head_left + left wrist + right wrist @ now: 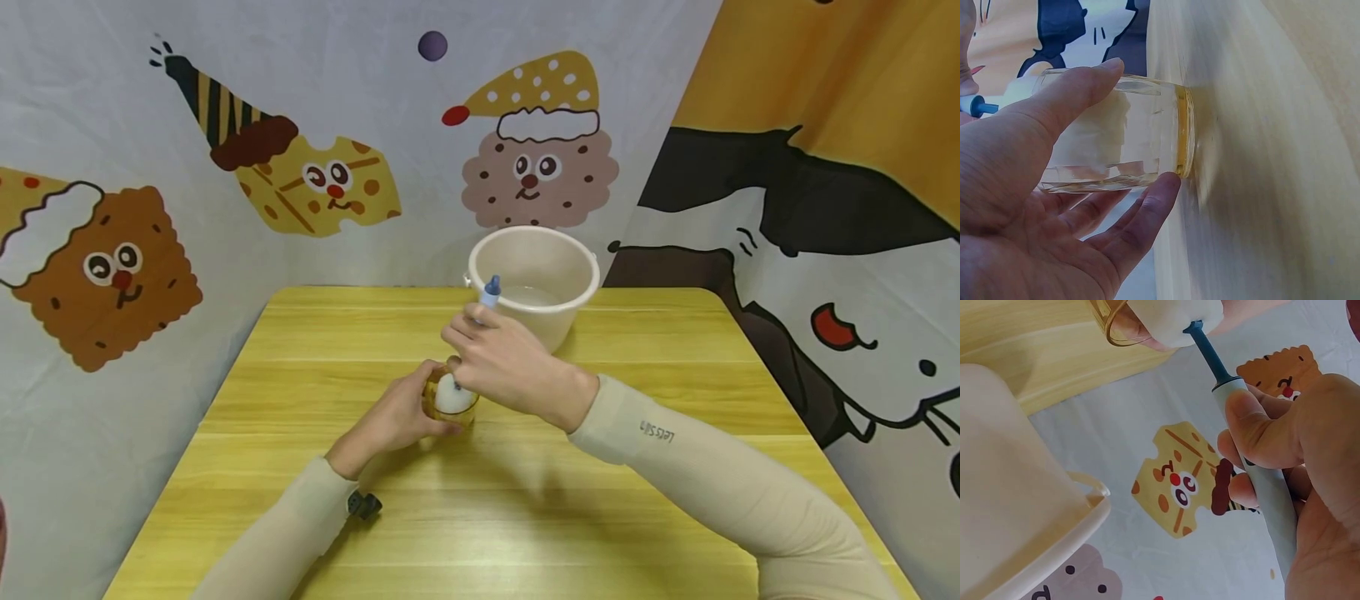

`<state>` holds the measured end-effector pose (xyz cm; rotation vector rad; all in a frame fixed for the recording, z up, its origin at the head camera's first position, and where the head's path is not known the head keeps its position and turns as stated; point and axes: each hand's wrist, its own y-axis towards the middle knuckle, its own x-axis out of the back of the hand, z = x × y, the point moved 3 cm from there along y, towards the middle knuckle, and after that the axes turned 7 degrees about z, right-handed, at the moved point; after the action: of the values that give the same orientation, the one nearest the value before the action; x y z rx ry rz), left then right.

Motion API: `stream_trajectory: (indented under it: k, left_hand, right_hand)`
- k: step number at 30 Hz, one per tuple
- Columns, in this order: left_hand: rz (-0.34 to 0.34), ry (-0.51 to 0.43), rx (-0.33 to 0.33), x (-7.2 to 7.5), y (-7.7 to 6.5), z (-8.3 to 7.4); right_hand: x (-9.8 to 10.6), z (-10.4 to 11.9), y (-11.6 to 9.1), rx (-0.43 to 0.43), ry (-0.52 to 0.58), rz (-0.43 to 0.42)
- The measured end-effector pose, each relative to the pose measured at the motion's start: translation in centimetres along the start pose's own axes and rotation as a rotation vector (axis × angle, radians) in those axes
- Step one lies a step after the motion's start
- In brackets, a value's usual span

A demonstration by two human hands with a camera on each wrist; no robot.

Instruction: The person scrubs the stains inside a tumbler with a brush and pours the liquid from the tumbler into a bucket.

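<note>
- Behind the table [247,433] I see a pale cloth [337,83] printed with cartoon faces in pointed hats; the tabletop has a yellowish wood grain.
- The only writing I can pick out is dark lettering on the right sleeve [697,467]; I read "LetsSl…", its ending too small to be certain.
- Near the middle of the table, my left hand [401,410] holds an amber glass [1107,134], thumb on one side and fingers on the other.
- In that glass sits a white egg-shaped object [453,393], its rounded top above the rim.
- My right hand [1310,450] grips a pen-like tool [1271,494], pale in the handle; its dark blue tip touches the white egg-shaped object.
- A white bucket [555,323] stands just beyond the right hand, toward the cloth.
- I make out a small black device [365,505] at the left cuff.
</note>
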<state>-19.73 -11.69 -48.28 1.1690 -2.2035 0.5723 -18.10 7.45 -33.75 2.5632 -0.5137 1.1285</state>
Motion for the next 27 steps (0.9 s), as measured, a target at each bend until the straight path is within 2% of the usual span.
stream_trajectory:
  k: [13,27]
  left_hand:
    - [0.007,-0.021,0.003,-0.02,-0.04,0.02]
    - [0.009,-0.032,0.012,-0.01,0.08,0.09]
  right_hand:
    - [-0.12,0.0,0.03,0.001,-0.004,-0.047]
    - [-0.43,-0.11,-0.05,-0.03,0.06,-0.037]
